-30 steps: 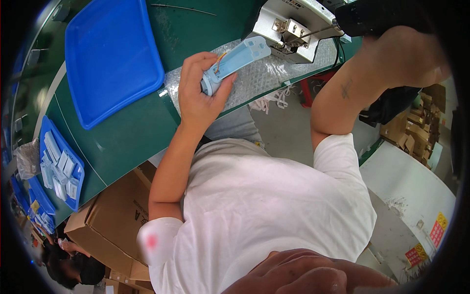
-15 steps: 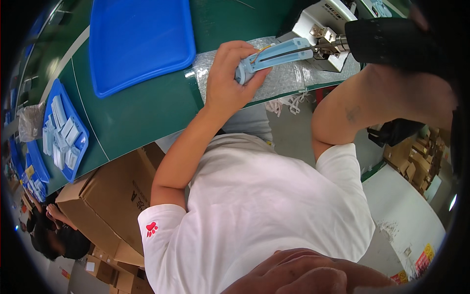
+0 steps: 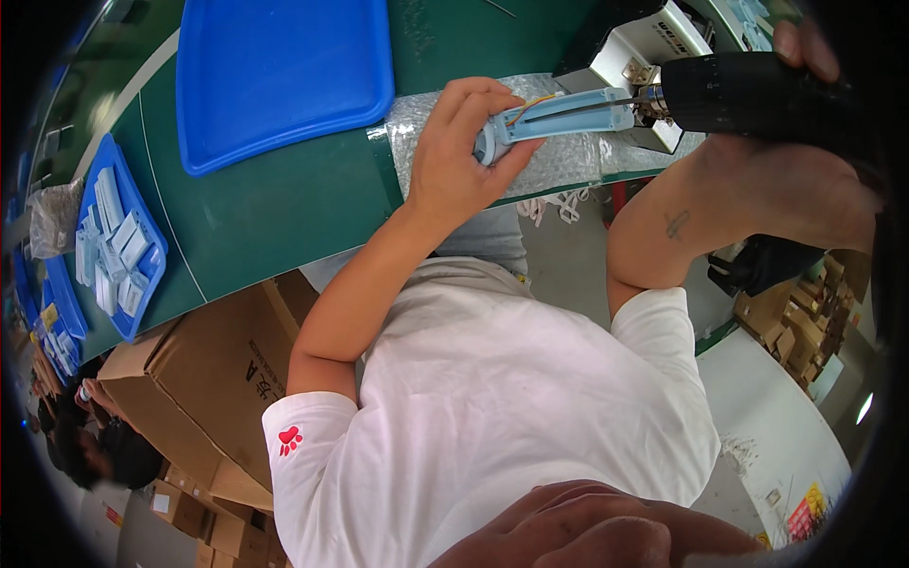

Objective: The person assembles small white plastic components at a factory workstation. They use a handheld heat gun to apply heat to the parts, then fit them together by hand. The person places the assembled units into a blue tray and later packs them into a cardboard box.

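My left hand [image 3: 464,156] is closed around the rounded end of a light blue plastic housing [image 3: 592,120], with a thin yellow-orange wire [image 3: 532,109] showing near my fingers. A black power screwdriver [image 3: 739,93] lies in the grip of my right hand [image 3: 807,49], which the tool partly hides. Its long thin bit [image 3: 592,103] reaches over the housing's far end and along its open inside toward my left hand. Whether the tip touches a screw is too small to tell. Both hands are above a sheet of bubble wrap [image 3: 417,128] on the green table.
A blue tray [image 3: 284,85] rests beyond my left hand. Farther left, another blue tray [image 3: 156,260] carries several pale blue and white parts. Behind the housing stands a silver-and-black box-shaped device [image 3: 653,43]. A large cardboard box [image 3: 218,379] sits below the table's left edge; people are behind it.
The whole view has shifted slightly. The housing and screwdriver sit a little lower and the housing farther right in the picture, with both grips kept and the bit still along the housing.
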A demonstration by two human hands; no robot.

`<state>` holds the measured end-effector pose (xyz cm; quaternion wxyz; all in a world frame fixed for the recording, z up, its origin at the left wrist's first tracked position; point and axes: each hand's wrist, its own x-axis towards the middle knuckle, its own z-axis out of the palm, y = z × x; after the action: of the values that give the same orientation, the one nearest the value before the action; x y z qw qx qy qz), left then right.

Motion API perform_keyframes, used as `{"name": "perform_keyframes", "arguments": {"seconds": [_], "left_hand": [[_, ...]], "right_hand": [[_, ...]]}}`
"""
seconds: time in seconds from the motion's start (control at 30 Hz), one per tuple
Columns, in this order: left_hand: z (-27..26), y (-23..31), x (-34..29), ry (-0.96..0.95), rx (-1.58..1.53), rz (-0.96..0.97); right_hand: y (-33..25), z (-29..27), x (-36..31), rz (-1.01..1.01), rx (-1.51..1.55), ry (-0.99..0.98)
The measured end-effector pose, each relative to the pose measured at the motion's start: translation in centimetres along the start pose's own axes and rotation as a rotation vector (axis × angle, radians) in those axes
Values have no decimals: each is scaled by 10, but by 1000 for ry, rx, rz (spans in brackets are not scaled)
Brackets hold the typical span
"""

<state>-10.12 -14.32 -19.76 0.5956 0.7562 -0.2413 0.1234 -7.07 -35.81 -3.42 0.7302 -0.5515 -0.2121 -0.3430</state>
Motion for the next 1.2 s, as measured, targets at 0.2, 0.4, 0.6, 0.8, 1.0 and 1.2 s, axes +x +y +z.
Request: {"name": "perform_keyframes", "arguments": {"seconds": [0.2,0.4,0.6,0.8,1.0,1.2], "left_hand": [[0,0,0,6,9,15],[1,-3,-4,-3,-46,3],[-1,6,-3,-13,10,35],[-2,8,2,-10,67,-10],[-44,23,19,-160,-187,-643],[-84,-14,119,41,-992,-913]], "right_hand": [[2,0,-2,12,35,-3],[0,-4,-6,24,131,-3],[12,-5,-5,4,323,16],[-24,25,22,-121,-168,363],[-65,-20,34,-180,11,179],[-37,15,19,-204,-373,290]]}}
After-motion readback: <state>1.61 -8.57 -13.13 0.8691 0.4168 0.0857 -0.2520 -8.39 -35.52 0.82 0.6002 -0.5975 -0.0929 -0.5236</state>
